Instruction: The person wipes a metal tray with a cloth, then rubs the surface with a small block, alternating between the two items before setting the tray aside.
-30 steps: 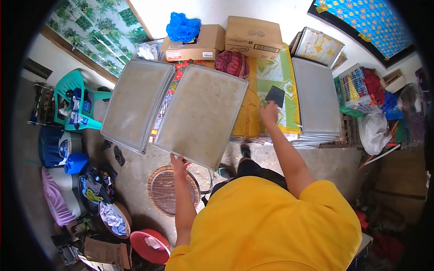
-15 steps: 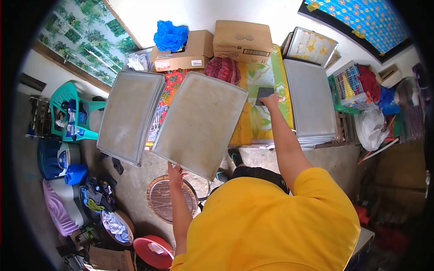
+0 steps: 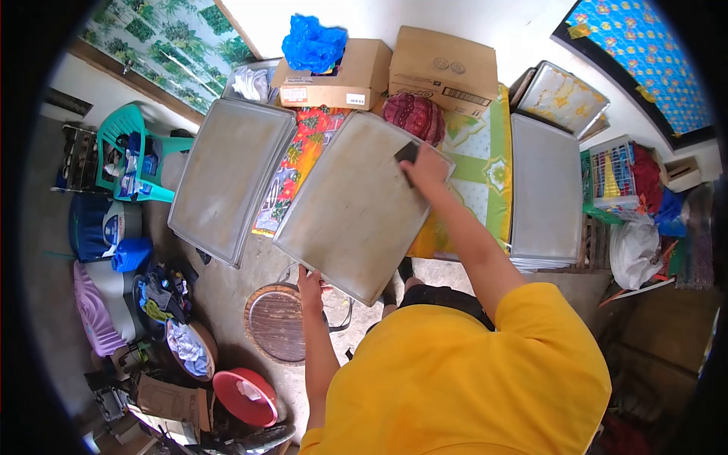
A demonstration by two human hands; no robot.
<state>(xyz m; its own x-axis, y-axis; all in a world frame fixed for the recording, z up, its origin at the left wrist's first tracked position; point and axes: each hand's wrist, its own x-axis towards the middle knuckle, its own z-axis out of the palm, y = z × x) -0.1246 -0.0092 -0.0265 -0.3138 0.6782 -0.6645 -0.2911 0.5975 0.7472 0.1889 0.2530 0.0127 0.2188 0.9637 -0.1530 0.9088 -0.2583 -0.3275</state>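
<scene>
A large grey metal tray (image 3: 353, 208) lies slanted in front of me, its near corner jutting past the table edge. My left hand (image 3: 309, 285) grips that tray's near-left edge, with the thumb over the rim. On the tray's far right part, my right hand (image 3: 427, 168) holds a dark, flat rectangular pad (image 3: 406, 155) against the surface. What the pad is made of I cannot make out. To the left sits a stack of similar trays (image 3: 227, 174), and another stack of trays (image 3: 544, 189) stands at the right.
Two cardboard boxes (image 3: 444, 64), a blue plastic bag (image 3: 313, 43) and a dark red patterned bundle (image 3: 413, 117) line the back of the table. Below the tray stands a round wooden stool (image 3: 277, 322). A green chair (image 3: 125, 152) and a red basin (image 3: 246, 398) are at the left.
My right hand has moved left with the dark pad, from the yellow-green tablecloth onto the tray. My left hand stays on the tray's edge. The camera view has shifted slightly.
</scene>
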